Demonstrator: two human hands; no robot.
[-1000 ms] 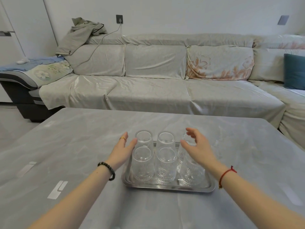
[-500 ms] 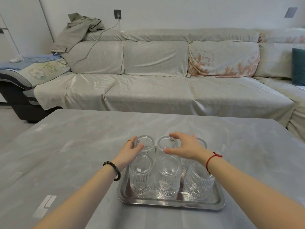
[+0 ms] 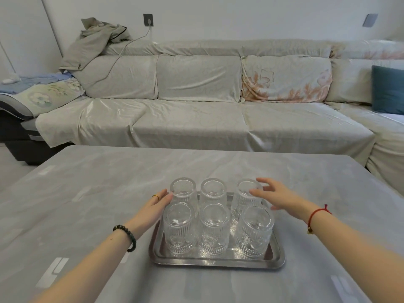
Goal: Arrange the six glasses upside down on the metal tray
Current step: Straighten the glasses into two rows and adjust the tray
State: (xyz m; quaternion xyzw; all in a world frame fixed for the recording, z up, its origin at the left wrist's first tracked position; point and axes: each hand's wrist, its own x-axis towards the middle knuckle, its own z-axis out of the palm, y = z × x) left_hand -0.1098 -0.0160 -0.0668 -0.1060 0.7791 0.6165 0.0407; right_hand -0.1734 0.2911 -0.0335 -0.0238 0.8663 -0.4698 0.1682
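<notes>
Several clear ribbed glasses stand upside down in two rows on the metal tray (image 3: pixel 216 262) on the grey table. The front row runs from the left glass (image 3: pixel 179 228) to the right glass (image 3: pixel 254 230); the back row from the left glass (image 3: pixel 183 191) to the right glass (image 3: pixel 247 197). My left hand (image 3: pixel 154 207) lies flat against the left side of the left-hand glasses, fingers straight. My right hand (image 3: pixel 277 196) hovers at the back right glass, fingers spread, fingertips touching its top. Neither hand grips anything.
The grey marble-patterned table (image 3: pixel 87 204) spreads wide around the tray. Behind it stands a long sofa (image 3: pixel 196 119) under beige covers, with a teal cushion (image 3: pixel 388 88) at the right and a jacket (image 3: pixel 96 40) on its left back.
My right hand has moved from over the middle back glass to the right, to the back right glass. The left hand stays at the left-hand glasses. The view has shifted.
</notes>
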